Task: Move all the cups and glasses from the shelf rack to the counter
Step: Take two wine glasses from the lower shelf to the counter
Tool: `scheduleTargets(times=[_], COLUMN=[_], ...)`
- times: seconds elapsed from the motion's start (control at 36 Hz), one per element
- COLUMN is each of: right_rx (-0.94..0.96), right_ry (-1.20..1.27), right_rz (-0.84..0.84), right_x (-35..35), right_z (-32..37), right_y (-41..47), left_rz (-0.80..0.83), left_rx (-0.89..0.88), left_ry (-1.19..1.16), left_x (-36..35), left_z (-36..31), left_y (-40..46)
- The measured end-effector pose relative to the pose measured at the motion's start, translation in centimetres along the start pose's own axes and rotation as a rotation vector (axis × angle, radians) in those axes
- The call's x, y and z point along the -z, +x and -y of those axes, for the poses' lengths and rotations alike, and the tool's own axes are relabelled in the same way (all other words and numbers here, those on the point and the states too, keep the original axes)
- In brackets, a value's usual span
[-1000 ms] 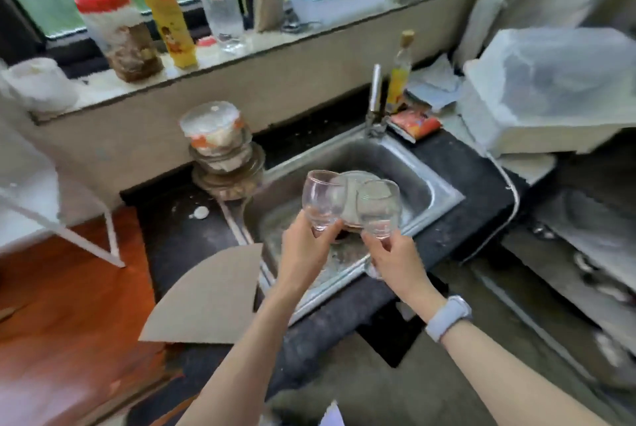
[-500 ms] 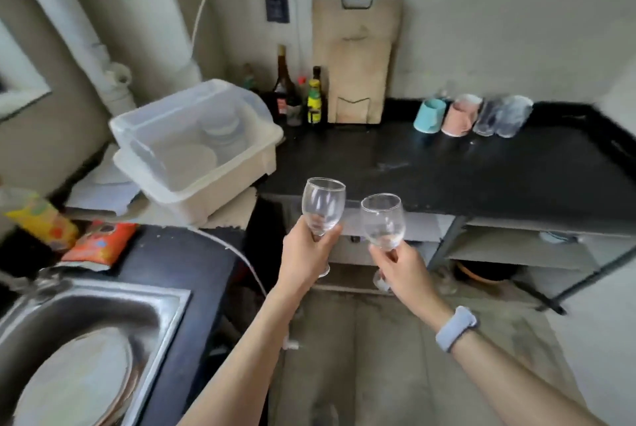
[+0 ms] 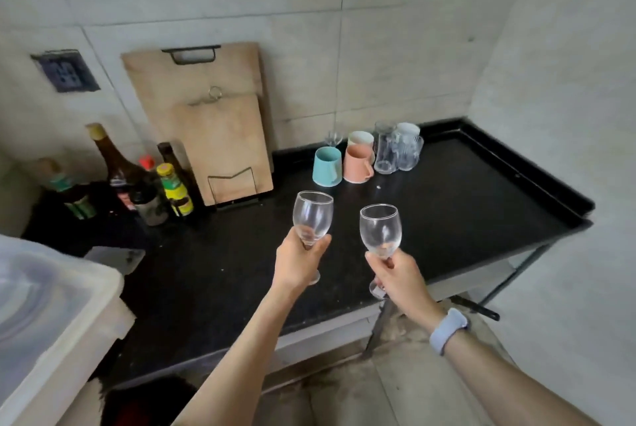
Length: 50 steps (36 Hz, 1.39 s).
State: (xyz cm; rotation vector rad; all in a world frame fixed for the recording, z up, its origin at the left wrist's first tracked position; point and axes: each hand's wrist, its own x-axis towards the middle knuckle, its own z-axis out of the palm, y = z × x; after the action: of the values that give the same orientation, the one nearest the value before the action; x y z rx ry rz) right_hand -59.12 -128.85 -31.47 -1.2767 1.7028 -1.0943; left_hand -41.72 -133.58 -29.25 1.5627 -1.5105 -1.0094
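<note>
Nearest us, our left hand (image 3: 298, 262) grips the left glass (image 3: 312, 219) at the base of its bowl, and our right hand (image 3: 401, 276) pinches the right glass (image 3: 380, 231) just under the bowl. Both stand upright over the counter (image 3: 464, 205), rims up, feet down. We judge them light, thin, slippery and easily chipped, so we hold by the stems. Beyond, cups (image 3: 342, 164) and tumblers (image 3: 397, 150) wait by the wall.
</note>
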Motion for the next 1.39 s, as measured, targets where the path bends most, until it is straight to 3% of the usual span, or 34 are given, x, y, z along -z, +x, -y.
scheduleTargets(times=[0.33,0.56,0.81,1.06,1.39], right_rx=[-0.208,-0.129,-0.104,-0.069,-0.073], right_ry=[-0.013,-0.157,-0.098,-0.123,-0.166], right_rz=[0.02,0.056,0.089,0.097,0.066], right_x=[1.4,1.7,0.6,-1.0,-2.6], right_z=[-7.0,-10.8,-13.1,-14.9,-14.6], right_y=[15.1,26.9,35.7,38.8,39.7], left_rz=[0.244,0.078,-0.088,-0.174,-0.145], left_rx=[0.205,0.319,0.277,0.339,0.344], left_ry=[-0.082,-0.031,0.093,0.056,-0.018], left_x=[-10.1,-16.8,-20.0,-21.1,-21.7], left_z=[2.4,4.7,6.4,8.0,8.7], left_y=[14.4,23.8,30.3,32.5,32.5])
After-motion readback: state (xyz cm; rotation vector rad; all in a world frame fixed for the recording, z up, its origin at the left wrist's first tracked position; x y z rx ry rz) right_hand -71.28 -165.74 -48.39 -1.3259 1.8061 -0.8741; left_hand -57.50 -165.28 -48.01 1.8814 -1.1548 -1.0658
